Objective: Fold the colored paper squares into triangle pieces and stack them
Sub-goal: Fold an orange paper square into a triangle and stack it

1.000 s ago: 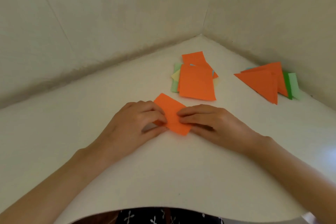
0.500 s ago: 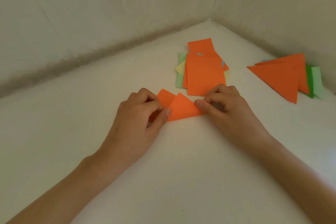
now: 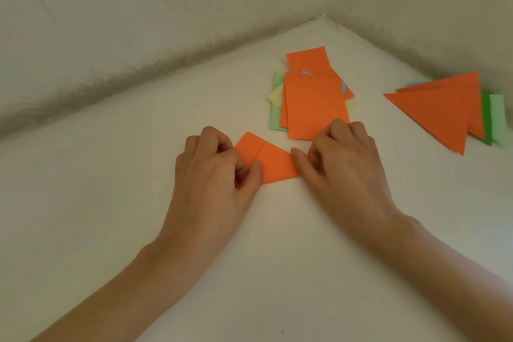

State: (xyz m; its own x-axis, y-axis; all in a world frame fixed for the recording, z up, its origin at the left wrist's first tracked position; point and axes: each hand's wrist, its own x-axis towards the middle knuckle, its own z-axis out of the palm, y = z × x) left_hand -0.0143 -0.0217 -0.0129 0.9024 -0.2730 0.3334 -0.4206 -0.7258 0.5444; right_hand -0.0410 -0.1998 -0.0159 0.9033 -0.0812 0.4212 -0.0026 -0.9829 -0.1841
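Two walls [image 3: 138, 22] close the surface [image 3: 97, 203] at back and right. The left hand [image 3: 211, 183] and right hand [image 3: 347, 172], pinching the orange paper [image 3: 277, 165], fill the middle. The pile of squares [image 3: 313, 105] lies just beyond them; the triangle stack [image 3: 435, 116] lies near the right wall [image 3: 430, 8]. Leftward the surface gives wide room.

folded paper [image 3: 273, 165] front centre | square pile [image 3: 313, 103] just behind it — triangle stack [image 3: 438, 114] well right

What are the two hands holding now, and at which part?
The orange paper: the left hand pinches its left end, the right hand holds its right end.
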